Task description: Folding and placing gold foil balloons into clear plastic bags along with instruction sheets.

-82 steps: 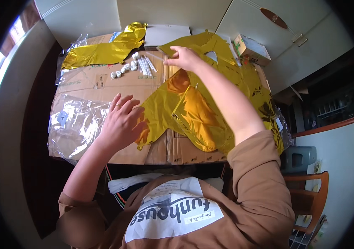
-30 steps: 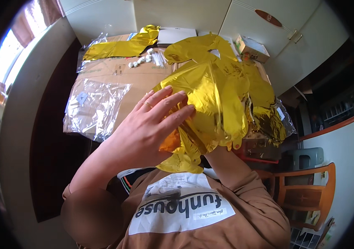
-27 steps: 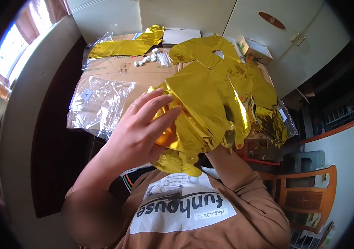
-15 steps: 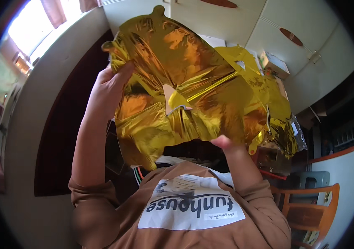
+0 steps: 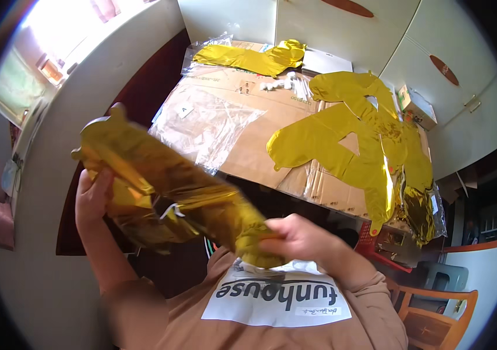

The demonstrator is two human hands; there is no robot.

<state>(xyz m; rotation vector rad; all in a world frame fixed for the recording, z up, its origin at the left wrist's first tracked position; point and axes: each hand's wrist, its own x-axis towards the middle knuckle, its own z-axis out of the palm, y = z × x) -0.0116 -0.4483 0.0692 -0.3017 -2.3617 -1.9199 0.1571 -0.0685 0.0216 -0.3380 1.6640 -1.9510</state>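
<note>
A flat, uninflated gold foil balloon (image 5: 169,175) slants across the space between me and the cardboard. My left hand (image 5: 94,195) grips its left edge, fingers closed over the foil. Lower down and to the right, my right hand (image 5: 295,233) pinches its other end, close to my chest. The foil is folded and twisted, with a small pale gap near its middle. Past my right hand, a flat gold foil balloon shaped like a letter A (image 5: 333,140) lies on the cardboard (image 5: 248,157), partly over other gold foil.
A clear plastic bag (image 5: 202,125) lies on the cardboard's left side. Another gold foil balloon (image 5: 248,60) rests at the back, near white sticks (image 5: 299,87). A small box (image 5: 416,108) stands far right. A red basket (image 5: 385,251) and wooden chair (image 5: 435,315) are at lower right.
The held balloon has swung down and left, turning from nearly face-on to slanted, which uncovers the cardboard. My left hand has lowered; my right hand has come nearer my chest.
</note>
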